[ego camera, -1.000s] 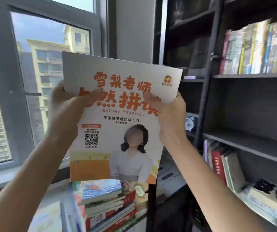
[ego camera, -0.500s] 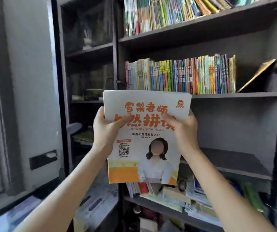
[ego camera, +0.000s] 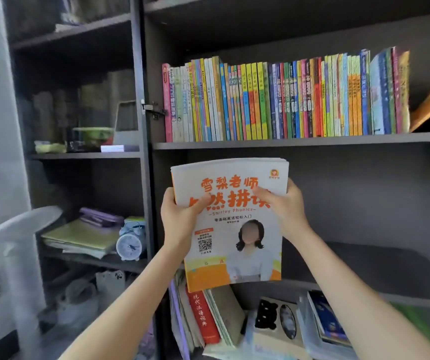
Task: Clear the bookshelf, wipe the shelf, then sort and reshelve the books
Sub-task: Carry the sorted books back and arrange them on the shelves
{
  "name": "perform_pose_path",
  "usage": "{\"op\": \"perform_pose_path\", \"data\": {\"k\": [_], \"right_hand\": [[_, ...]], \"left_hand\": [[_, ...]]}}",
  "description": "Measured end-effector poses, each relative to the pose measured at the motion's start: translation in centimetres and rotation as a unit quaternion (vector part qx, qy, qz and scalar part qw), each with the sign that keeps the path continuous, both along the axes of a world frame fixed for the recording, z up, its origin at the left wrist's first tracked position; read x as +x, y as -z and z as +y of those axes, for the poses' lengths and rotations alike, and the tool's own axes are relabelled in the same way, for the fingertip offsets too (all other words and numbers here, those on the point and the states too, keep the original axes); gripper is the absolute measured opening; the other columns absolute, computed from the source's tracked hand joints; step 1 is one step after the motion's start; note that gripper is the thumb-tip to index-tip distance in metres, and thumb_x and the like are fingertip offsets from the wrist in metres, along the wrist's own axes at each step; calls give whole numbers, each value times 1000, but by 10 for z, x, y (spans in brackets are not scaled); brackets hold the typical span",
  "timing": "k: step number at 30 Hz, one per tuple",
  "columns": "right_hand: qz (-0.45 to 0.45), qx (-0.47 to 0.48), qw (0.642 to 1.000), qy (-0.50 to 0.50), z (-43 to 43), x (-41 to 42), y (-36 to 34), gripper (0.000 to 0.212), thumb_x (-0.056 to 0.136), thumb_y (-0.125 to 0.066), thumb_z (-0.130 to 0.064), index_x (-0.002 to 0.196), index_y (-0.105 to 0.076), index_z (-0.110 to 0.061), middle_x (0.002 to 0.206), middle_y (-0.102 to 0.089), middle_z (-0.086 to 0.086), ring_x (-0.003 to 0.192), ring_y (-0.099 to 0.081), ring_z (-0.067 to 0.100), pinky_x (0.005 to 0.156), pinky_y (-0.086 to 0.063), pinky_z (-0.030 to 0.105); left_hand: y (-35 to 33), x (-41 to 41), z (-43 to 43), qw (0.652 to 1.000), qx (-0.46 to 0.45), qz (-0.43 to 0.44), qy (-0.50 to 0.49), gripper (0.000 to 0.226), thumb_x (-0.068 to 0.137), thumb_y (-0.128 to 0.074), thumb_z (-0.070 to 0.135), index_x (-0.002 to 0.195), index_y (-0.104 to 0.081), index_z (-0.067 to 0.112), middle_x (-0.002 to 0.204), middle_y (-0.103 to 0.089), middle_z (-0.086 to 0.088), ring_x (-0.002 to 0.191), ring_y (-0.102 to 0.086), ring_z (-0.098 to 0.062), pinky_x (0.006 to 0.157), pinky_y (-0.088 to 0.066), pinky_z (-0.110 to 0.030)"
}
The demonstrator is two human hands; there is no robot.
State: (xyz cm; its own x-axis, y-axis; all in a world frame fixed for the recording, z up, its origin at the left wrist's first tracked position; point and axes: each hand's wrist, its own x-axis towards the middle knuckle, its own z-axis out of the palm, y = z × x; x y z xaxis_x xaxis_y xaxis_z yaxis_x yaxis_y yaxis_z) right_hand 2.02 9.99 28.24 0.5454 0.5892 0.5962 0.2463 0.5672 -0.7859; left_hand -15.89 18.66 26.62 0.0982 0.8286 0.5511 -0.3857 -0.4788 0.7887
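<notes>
- Holding a large soft-cover book (ego camera: 230, 224) upright at the middle of view, cover facing the person, in front of the shelf (ego camera: 369, 258) that runs off toward 3 o'clock.
- The left hand (ego camera: 180, 219) grips its 9 o'clock edge, thumb curled over the cover; the right hand (ego camera: 286, 206) grips the 3 o'clock edge likewise.
- A full row of books (ego camera: 286, 97) stands at 12 o'clock; an alarm clock (ego camera: 130, 242) sits at 9 o'clock.
- Thin cover and layered top edge suggest it is light, floppy and smooth; holding lower down, nearer the spine, should stop it sagging.
</notes>
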Motion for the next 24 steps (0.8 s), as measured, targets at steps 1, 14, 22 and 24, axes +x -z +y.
{"op": "perform_pose_path", "data": {"k": [1, 14, 22, 24], "right_hand": [[-2, -8, 1000, -1, 14, 8, -3, 28, 80, -75, -8, 101, -63, -22, 97, -73, -4, 87, -71, 12, 66, -57, 24], [-36, -203, 979, 2, 125, 95, 13, 52, 85, -71, -28, 131, -50, -18, 113, -66, -8, 110, -63, 16, 90, -52, 36], [-434, -319, 817, 205, 97, 5, 113, 97, 78, -54, -72, 150, -4, -30, 150, -33, 4, 121, -53, 25, 86, -52, 39], [-414, -383, 819, 108, 116, -19, 147, 113, 73, -55, -76, 146, 21, -36, 160, -8, 11, 133, -42, 31, 99, -47, 43]], "left_hand": [[-3, 7, 13, 1000, 8, 2, 0, 39, 71, -81, 8, 94, -51, 18, 94, -70, -4, 81, -72, -19, 66, -60, -38], [18, 79, 108, 988, 4, 132, -78, 40, 77, -77, 34, 100, -47, 21, 94, -67, 9, 81, -69, -7, 69, -59, -33], [64, 35, 141, 891, 91, 433, -95, 41, 78, -74, 44, 110, -56, 27, 90, -64, 23, 77, -62, 6, 62, -50, -17], [66, 36, 140, 888, 124, 429, -108, 40, 78, -74, 42, 110, -59, 24, 92, -66, 22, 75, -63, 8, 60, -51, -14]]}}
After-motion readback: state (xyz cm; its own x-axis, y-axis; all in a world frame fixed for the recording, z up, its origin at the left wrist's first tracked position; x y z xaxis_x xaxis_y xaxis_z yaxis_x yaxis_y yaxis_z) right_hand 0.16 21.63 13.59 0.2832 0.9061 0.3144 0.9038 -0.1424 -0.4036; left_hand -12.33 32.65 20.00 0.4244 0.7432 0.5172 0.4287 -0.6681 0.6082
